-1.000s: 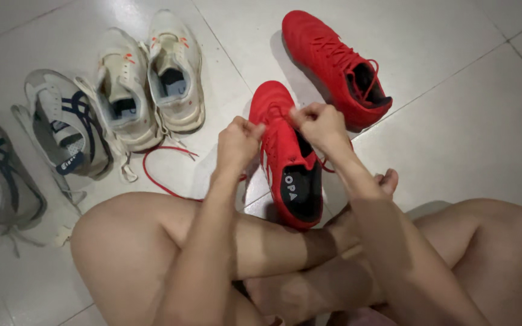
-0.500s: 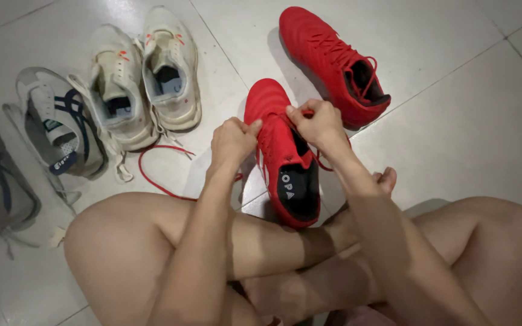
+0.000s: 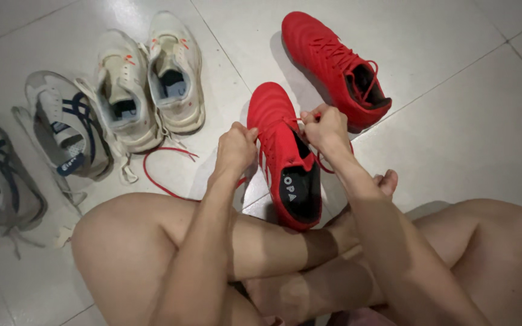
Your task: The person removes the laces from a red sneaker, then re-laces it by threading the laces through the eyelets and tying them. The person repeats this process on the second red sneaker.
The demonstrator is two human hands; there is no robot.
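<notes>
The red shoe [image 3: 282, 148] is lying on the tiled floor [image 3: 466, 127] right in front of your crossed legs, toe pointing away from you, its dark insole showing a small white printed mark near the heel. Your left hand [image 3: 235, 150] is sitting against the shoe's left side with its fingers [image 3: 250, 134] curled shut, pinching the red lace [image 3: 164, 166] at the eyelets; the loose end of that lace is trailing off to the left in a thin loop across the floor. Your right hand [image 3: 326, 128] is resting on the shoe's right side, its fingers [image 3: 309, 118] also closed tight, gripping lace near the tongue, though exactly how much lace it is holding is hard to make out.

The shoe's upper is looking smooth and slightly glossy, with stitched ridges across the toe and pale stripes down the side. The second red shoe [image 3: 333, 66] is lying just beyond, angled to the right, fully laced. To the left, a pair of white knit trainers [image 3: 149, 81] with small orange tabs is standing side by side, and further left a pair of grey trainers [image 3: 37, 145] with dark blue stripes is lying with loose pale laces. The floor is glossy, pale tile with thin grout lines.
</notes>
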